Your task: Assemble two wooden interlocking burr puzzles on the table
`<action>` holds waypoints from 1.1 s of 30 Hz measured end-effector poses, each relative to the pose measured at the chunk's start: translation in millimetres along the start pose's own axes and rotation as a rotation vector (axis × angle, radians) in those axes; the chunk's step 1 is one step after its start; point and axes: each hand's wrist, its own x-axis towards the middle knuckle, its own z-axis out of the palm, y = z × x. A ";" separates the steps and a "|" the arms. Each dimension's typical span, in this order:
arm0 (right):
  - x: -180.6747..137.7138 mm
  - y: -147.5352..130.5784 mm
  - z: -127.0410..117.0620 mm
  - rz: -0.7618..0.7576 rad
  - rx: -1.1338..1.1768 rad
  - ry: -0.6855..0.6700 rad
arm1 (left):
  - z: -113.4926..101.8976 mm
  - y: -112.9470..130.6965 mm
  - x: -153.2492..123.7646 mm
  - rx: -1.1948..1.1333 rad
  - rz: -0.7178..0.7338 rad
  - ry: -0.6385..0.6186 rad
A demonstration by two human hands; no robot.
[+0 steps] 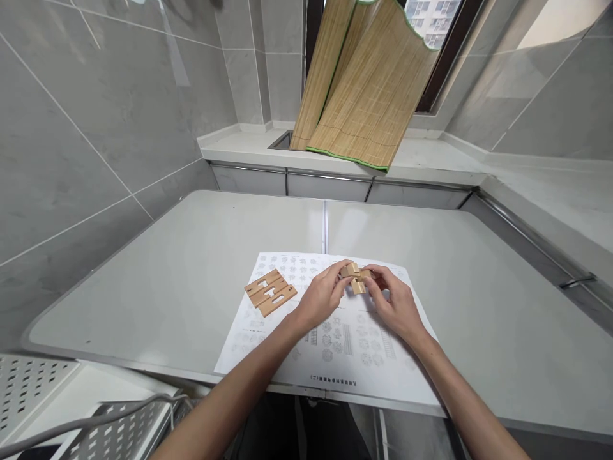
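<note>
Both hands meet over a printed instruction sheet [335, 345] on the grey table [182, 275]. My left hand [322, 296] and my right hand [393, 301] pinch a small cluster of interlocked wooden puzzle pieces [355, 276] between their fingertips, just above the paper. Their fingers are curled closed around it. Several more notched wooden bars [271, 291] lie side by side on the sheet's left edge, a short way left of my left hand.
A rolled bamboo mat [364, 89] leans against the window on the counter [249, 148] behind the table. Grey tiled walls enclose the left and right. Perforated white metal shelving [29, 390] and a cable [90, 418] sit below the table's near left corner.
</note>
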 end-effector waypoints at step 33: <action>2.0 0.5 -0.9 0.138 0.174 0.018 | 0.8 0.6 1.3 -0.347 -0.057 -0.034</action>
